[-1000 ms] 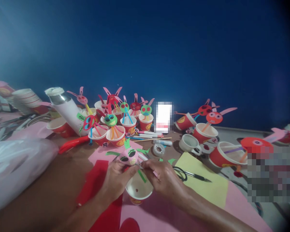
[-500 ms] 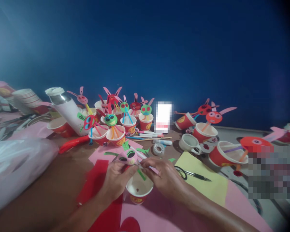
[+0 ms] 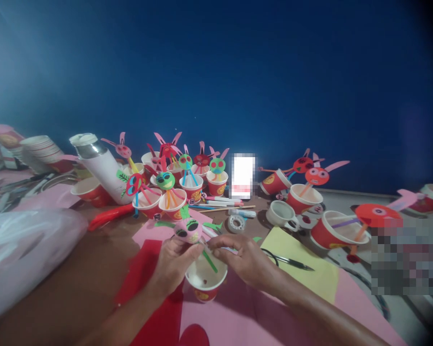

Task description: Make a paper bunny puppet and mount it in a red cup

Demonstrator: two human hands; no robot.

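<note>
A pink paper face (image 3: pixel 188 230) with dark green-lidded eyes and green leaf-like pieces is held by my left hand (image 3: pixel 175 264), fingers closed round its lower edge. Against the face's right side, my right hand (image 3: pixel 238 254) is pinched at a small pale piece too small to make out. A green strip (image 3: pixel 210 263) hangs from between the hands over the mouth of a red and white paper cup (image 3: pixel 206 294). That cup stands upright on pink paper (image 3: pixel 231 317), with a small dark spot inside.
Several cups with paper faces (image 3: pixel 173 204) stand behind. A white bottle (image 3: pixel 104 173) leans left, near a plastic bag (image 3: pixel 29 254). Tape (image 3: pixel 236 223), markers (image 3: pixel 223 201), a mug (image 3: pixel 282 215) and a black pen (image 3: pixel 296 263) on yellow paper (image 3: pixel 310 283) lie beyond and right.
The pink face has shifted slightly left and tilted in my left hand. The green strip reaches lower over the cup. Both hands keep their closed grips.
</note>
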